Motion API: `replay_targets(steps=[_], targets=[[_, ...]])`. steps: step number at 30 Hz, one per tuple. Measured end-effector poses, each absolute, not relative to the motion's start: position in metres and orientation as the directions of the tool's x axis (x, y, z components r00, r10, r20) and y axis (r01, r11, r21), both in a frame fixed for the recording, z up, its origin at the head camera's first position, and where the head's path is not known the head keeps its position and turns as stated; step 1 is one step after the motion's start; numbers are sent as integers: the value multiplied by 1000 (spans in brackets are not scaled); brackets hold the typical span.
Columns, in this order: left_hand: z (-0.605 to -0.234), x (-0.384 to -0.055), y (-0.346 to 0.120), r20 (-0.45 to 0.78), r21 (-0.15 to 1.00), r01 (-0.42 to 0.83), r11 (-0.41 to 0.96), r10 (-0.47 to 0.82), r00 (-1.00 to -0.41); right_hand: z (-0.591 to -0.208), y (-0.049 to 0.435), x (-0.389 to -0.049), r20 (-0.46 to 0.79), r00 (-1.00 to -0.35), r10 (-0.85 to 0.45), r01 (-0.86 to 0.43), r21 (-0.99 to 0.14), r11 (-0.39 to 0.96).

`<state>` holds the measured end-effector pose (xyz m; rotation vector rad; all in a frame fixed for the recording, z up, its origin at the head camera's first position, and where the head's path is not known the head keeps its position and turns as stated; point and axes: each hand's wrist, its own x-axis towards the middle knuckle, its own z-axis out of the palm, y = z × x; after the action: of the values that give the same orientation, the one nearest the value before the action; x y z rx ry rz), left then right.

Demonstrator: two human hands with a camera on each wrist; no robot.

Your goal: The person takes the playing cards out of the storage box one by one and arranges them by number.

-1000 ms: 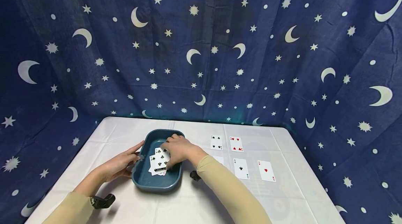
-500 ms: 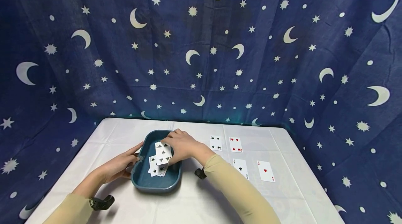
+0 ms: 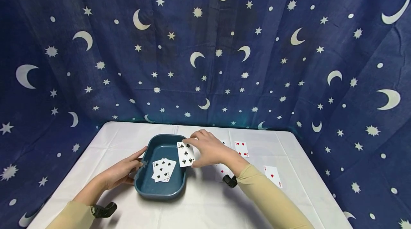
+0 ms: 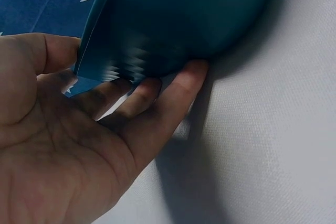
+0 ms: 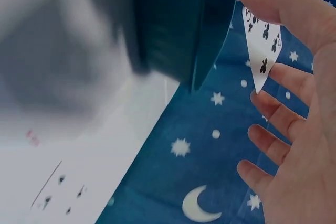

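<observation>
My right hand pinches a five of clubs between thumb and fingertips. It is held over the right rim of a dark blue tray. In the right wrist view the same card is seen at a steep angle, with the thumb on one edge and fingertips at the other. Inside the tray a five of spades lies overlapping other cards. My left hand rests against the tray's left side. In the left wrist view its fairly straight fingers touch the outer wall near the bottom.
A four of hearts and an ace of hearts lie on the white table. A card with a red diamond is partly covered by the right arm. A curtain with moons and stars hangs behind.
My right hand has lifted the five of clubs off the cards in the tray and carried it right to the rim. The left hand and the tray hold their place.
</observation>
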<state>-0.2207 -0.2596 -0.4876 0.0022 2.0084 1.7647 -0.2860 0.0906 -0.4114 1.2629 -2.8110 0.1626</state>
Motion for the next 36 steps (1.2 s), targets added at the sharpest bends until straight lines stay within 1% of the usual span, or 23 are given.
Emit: replay_targets(steps=[6,12,20,25,30,36], targets=[[-487,-220,-259,-334,939,-289,184,302,-893,-413,131,-282,112,-694,-711,-719,-80,690],[-490,-218,-262,-328,942,-285,176,311,-892,-419,168,-269,117,-733,-670,-680,-82,729],[-491,-222,-263,-325,943,-280,180,311,-893,-431,199,-247,111,-757,-644,-652,-53,756],[-489,-223,-262,-321,944,-275,182,310,-895,-438,209,-234,110,-749,-654,-660,-22,751],[-488,-223,-263,-321,944,-274,185,308,-896,-451,214,-219,113,-719,-686,-689,18,725],[-488,-224,-263,-317,946,-274,172,326,-891,-469,217,-196,81,-695,-715,-716,11,698]])
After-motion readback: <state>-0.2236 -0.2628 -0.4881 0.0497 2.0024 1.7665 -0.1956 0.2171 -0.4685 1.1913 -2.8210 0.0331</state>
